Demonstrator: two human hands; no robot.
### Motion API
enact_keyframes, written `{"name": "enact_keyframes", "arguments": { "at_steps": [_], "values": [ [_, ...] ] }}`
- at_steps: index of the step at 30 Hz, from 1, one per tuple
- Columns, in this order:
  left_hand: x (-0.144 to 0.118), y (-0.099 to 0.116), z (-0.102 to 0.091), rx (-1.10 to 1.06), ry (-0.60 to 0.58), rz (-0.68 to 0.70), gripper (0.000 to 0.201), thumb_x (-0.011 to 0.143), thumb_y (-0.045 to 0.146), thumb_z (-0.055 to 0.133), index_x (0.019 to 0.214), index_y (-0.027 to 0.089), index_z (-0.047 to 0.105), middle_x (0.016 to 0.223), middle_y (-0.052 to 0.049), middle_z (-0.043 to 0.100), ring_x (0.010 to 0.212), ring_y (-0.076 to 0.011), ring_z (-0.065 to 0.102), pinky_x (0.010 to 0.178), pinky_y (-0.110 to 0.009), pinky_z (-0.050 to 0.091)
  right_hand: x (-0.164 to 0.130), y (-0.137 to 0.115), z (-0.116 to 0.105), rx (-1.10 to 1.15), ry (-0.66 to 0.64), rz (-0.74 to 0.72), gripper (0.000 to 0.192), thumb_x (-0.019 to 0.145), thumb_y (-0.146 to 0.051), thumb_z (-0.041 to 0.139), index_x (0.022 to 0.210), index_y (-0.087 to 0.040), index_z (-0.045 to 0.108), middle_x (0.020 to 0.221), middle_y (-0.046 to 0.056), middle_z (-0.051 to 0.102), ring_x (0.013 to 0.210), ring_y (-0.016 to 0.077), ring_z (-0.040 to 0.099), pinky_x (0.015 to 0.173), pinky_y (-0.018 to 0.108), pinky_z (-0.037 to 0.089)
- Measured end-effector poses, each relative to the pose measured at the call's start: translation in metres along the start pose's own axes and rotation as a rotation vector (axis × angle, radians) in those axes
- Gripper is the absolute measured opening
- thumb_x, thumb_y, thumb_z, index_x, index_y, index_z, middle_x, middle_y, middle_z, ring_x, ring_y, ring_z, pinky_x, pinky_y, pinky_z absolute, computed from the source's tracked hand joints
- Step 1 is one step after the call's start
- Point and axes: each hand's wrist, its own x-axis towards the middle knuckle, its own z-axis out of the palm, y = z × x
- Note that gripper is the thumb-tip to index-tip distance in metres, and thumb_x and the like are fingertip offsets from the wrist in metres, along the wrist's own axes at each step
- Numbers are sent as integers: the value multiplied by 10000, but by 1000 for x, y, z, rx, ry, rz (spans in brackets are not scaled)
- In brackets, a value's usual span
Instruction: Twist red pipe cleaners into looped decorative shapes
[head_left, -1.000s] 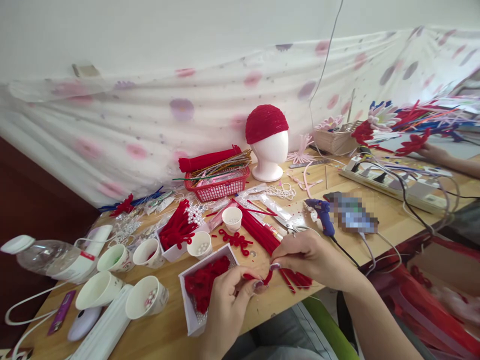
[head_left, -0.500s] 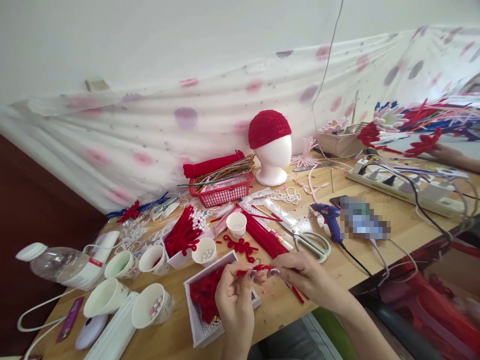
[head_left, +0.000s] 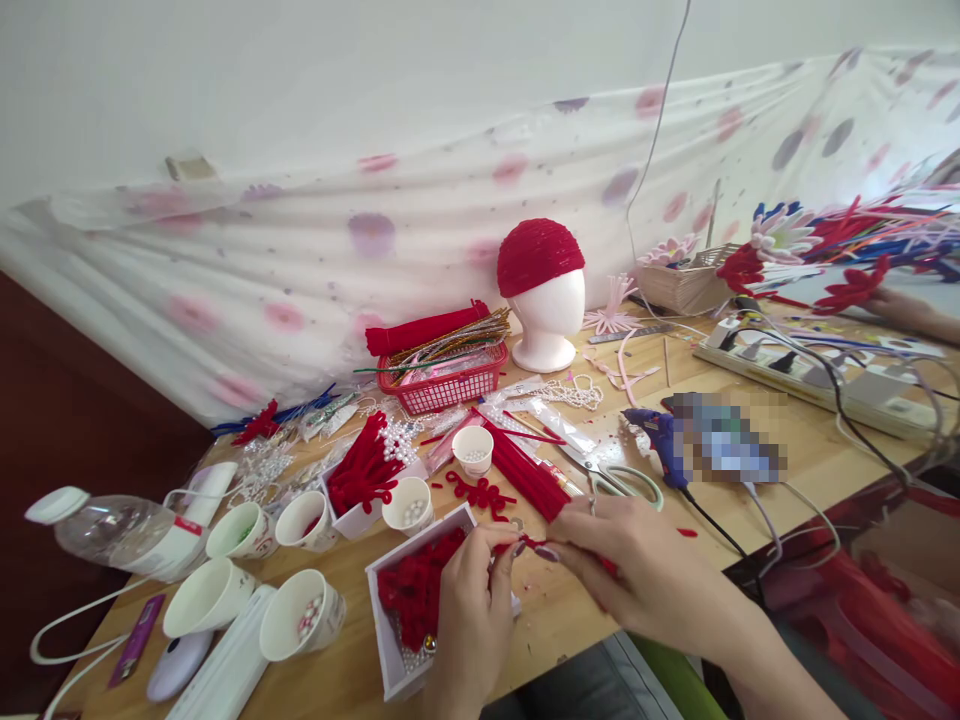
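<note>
Pinching a red wire (head_left: 525, 543) between closed fingers, the left hand (head_left: 469, 610) and right hand (head_left: 637, 565) met above a box (head_left: 390, 660) on the tabletop (head_left: 750, 500).

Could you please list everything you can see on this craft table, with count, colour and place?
red pipe cleaner piece: one, red, pinched between both hands
white box: one, white, holds red shapes, under the left hand
paper cups: six, white, front left
plastic bottle: one, clear, lying far left
red basket: one, red, centre back
foam head: one, white with red cap, back
scissors: one, pale green handles, beyond the right hand
glue gun: one, blue, right of the scissors
power strip: one, white, right
table: one, wood
left hand: fingertips on the red piece
right hand: fingertips on the red piece
</note>
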Motion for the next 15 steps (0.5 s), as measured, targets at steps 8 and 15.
{"name": "enact_keyframes", "arguments": {
  "at_steps": [8, 15],
  "values": [
    [-2, 5, -19, -330, -149, -236, 167, 935, 331, 597, 871, 197, 672, 869, -69, 739, 799, -222, 723, 770, -320, 570, 28, 49, -7, 476, -129, -15, 373, 991, -418, 533, 798, -151, 709, 699, 32, 651, 625, 131, 528, 597, 261, 407],
    [0, 13, -6, -539, 40, -327, 269, 830, 447, 735, 802, 188, 671, 762, -46, 748, 680, -195, 706, 704, -299, 572, 12, 58, 28, 840, -124, 141, 448, 927, -547, 597, 710, -157, 629, 575, -43, 458, 528, 92, 385, 508, 227, 323]
  ]
}}
